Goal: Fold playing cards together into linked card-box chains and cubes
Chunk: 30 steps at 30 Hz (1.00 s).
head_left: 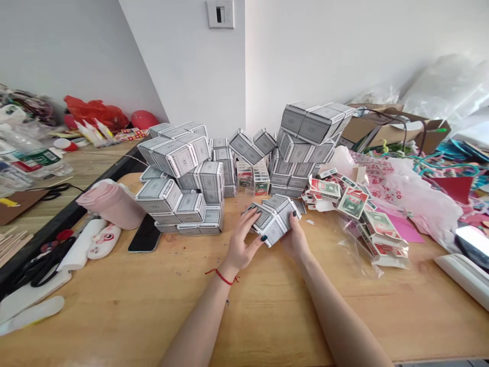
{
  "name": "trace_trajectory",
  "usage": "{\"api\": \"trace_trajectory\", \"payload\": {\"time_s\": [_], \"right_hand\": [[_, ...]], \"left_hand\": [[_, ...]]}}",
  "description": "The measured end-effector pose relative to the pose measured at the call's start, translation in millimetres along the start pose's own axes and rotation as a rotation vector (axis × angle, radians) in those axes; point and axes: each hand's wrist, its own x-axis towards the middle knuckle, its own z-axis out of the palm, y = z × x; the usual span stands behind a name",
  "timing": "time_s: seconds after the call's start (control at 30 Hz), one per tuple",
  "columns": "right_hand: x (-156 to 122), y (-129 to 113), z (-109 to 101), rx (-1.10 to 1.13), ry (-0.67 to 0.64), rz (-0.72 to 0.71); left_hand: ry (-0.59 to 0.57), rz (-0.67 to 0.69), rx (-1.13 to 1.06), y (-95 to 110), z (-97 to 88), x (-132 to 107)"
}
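Observation:
Between my two hands is a block of folded playing cards, grey patterned backs outward, tilted above the wooden table. My left hand grips its left side, thumb in front and fingers over the top. My right hand holds its right side; the fingers behind are partly hidden. Beyond the block, a pair of joined card cubes stands over card boxes. Stacks of similar card cubes rise at the left and at the right.
Card boxes and plastic bags crowd the right side. At the left lie a black phone, a pink rolled item and black-handled scissors. A cardboard box stands by the wall.

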Motion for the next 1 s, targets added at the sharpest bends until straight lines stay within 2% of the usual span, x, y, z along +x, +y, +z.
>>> {"api": "trace_trajectory", "payload": {"time_s": [0.1,0.2,0.33,0.47,0.57,0.67,0.73,0.87,1.0], "right_hand": [[-7.1,7.8,4.7,-0.006,-0.112,0.060],[-12.5,10.4,9.2,-0.076,-0.164,0.020],[-11.8,-0.1,10.0,-0.059,-0.085,-0.015],[-8.2,-13.8,5.9,-0.023,-0.091,0.029],[-7.2,-14.4,5.1,-0.011,-0.074,0.084],[-8.2,-10.8,8.3,0.004,-0.007,0.105],[-9.9,-10.3,11.7,0.011,0.006,0.053],[-13.6,-14.7,16.1,-0.021,-0.103,-0.100],[-13.6,-16.5,12.8,-0.125,-0.099,-0.181]], "left_hand": [[0.060,0.001,0.065,-3.5,0.5,0.9],[0.093,0.009,0.177,-5.6,-1.2,1.1],[0.051,0.044,0.233,-5.5,-3.0,-0.2],[0.070,0.047,0.123,-6.3,-3.7,-0.8],[0.046,0.010,-0.012,-8.5,-4.7,-1.3],[0.017,0.027,0.006,-10.8,-5.5,-2.5],[0.013,0.058,0.085,-11.0,-5.8,-3.4],[0.050,0.085,0.214,-6.8,-6.3,-4.4],[-0.009,0.077,0.409,-2.2,-6.7,-5.2]]}}
